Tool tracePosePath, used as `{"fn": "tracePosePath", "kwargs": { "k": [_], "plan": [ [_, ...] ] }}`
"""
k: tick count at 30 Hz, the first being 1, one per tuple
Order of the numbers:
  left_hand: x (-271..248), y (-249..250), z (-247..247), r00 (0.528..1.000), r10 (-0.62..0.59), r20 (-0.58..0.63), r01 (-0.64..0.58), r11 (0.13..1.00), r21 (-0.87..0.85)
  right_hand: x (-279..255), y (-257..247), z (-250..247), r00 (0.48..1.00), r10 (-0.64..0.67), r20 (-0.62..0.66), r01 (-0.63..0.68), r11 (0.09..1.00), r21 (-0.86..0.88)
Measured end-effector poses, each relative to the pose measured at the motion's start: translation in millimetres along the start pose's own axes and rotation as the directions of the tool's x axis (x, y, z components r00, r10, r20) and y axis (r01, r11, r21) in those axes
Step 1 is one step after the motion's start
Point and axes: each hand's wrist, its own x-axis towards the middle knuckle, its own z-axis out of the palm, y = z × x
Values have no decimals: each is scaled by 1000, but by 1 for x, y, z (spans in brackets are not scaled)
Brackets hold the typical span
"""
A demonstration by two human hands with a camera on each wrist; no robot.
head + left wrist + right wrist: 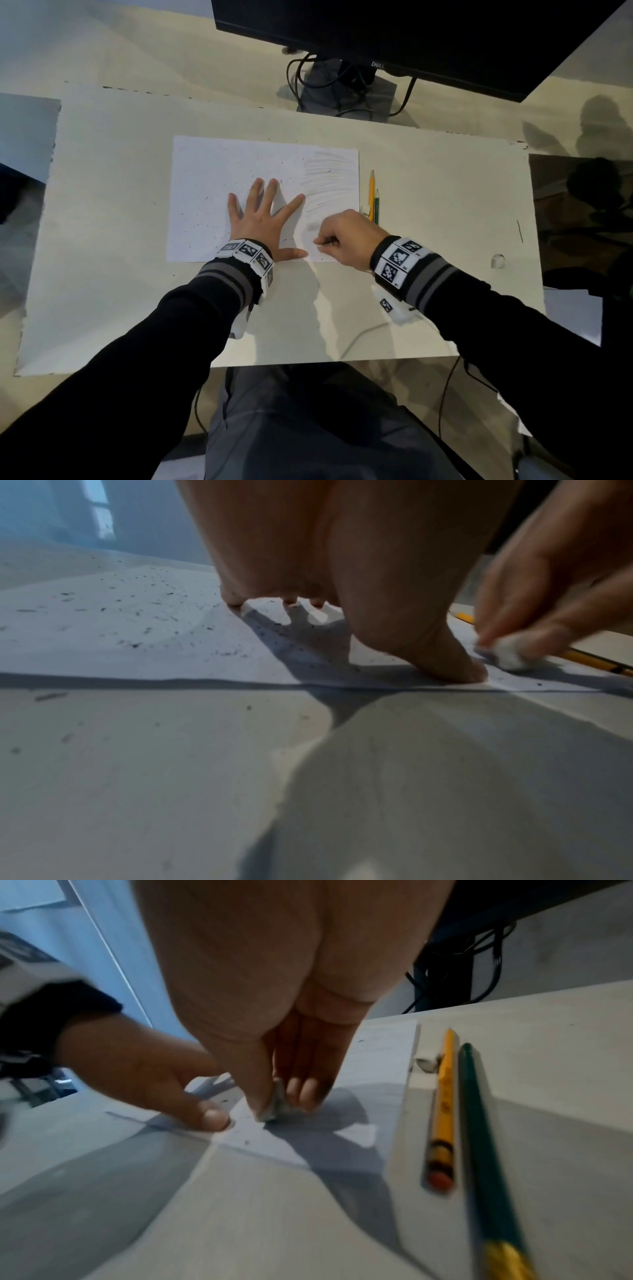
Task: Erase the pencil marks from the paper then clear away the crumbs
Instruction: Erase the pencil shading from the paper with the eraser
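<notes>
The left hand [263,219] lies flat on the paper [212,192]; the right hand [346,240] is curled at its near edge.

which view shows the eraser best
The left wrist view: the eraser shows as a white lump pinched by the right hand, touching the paper. The right wrist view shows only its edge between the fingertips. In the head view the hand hides it.

Both arms in black long sleeves [144,346], cuffs ribbed grey with dark stripes. Each wrist carries a white band [248,255] of square black-and-white fiducial tags; the right-wrist band [399,258] shows bigger tag faces. White camera module [394,308] hangs under the right wrist, a similar one under the left. Dark grey trousers [308,428] below the desk edge.
</notes>
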Motion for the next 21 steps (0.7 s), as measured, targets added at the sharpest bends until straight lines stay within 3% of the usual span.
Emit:
{"fn": "tracePosePath", "kwargs": {
  "k": [4, 9, 14, 18, 21],
  "plan": [
    [0, -1, 0, 1000, -1, 8, 1, 1000, -18, 5, 0, 6, 989, 50, -140, -42, 998, 55],
    [-1, 0, 1, 1000, -4, 5, 4, 1000, -16, -6, -3, 7, 1000, 22, -9, -21, 999, 43],
    [0, -1, 0, 1000, -8, 11, 8, 1000, -28, 4, 0, 8, 988, 79, -135, -69, 995, 78],
    [-2, -1, 1, 1000, -5, -3, 4, 1000, -30, -12, -4, 8, 999, -5, 36, 5, 1000, 16],
    [-2, -1, 1, 1000, -4, -2, 4, 999, -42, 5, -6, -2, 1000, 29, -7, -29, 1000, 0]
  ]
}}
